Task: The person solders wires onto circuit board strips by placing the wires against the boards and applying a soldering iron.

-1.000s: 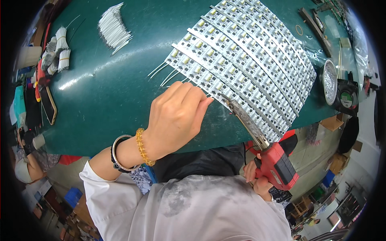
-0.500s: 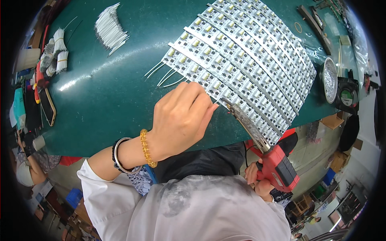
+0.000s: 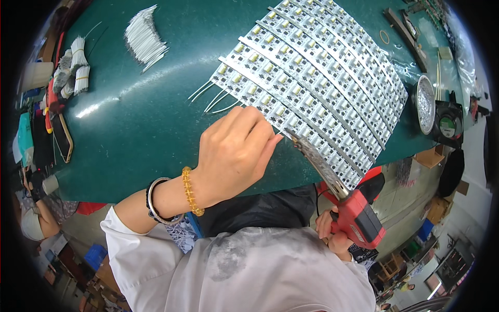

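Note:
A large panel of white circuit boards (image 3: 304, 67) with rows of small yellowish parts lies on the green table. At its near left edge my left hand (image 3: 236, 151) is closed in a pinch on a thin white wire (image 3: 279, 133), whose end meets the panel; most of it is hidden by the fingers. My right hand (image 3: 330, 231) is wrapped around the handle of a red and black soldering gun (image 3: 358, 221). The gun's dark, crusted tip points up and left, close to the panel edge by my left fingertips. Several white wires (image 3: 215, 101) stick out from the panel's left corner.
A loose pile of white wires (image 3: 145, 39) lies on the green table (image 3: 140, 125). Tied wire bundles (image 3: 79, 57) and hand tools sit at the left. On the right are a round metal dish (image 3: 425, 104), a black fan-like unit (image 3: 449, 124) and a dark bar (image 3: 405, 39).
The soldering gun's tip has shifted slightly down, and its body a little to the left. My left hand keeps its pinch in almost the same place.

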Demonstrator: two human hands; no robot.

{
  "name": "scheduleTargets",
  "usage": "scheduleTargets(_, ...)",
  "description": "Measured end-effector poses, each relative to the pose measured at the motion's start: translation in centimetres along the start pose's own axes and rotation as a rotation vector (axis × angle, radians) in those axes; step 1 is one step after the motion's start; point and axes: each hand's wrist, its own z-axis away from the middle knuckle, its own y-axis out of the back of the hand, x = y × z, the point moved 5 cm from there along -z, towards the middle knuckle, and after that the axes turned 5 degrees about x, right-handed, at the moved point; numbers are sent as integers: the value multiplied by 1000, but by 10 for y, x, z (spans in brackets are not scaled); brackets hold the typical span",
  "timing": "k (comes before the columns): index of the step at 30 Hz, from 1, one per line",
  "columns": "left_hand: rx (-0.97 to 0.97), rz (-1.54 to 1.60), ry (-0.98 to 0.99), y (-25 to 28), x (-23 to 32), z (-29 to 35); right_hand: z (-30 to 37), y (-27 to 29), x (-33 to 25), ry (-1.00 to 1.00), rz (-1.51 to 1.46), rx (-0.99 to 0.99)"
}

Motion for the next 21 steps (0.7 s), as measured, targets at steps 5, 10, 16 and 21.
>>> scheduleTargets(5,1,-2,7,1,1,-1,-3,2,-1,19,45,20)
scheduleTargets(10,12,-8,11,3,2,1,-14,-10,-11,101,41,84)
scheduleTargets(16,63,-280,14,48,-19,-10,-28,-20,-21,128,-131,244)
scheduleTargets(21,87,-709,101,109,-102,-29,-35,-11,-17,137,-227,322)
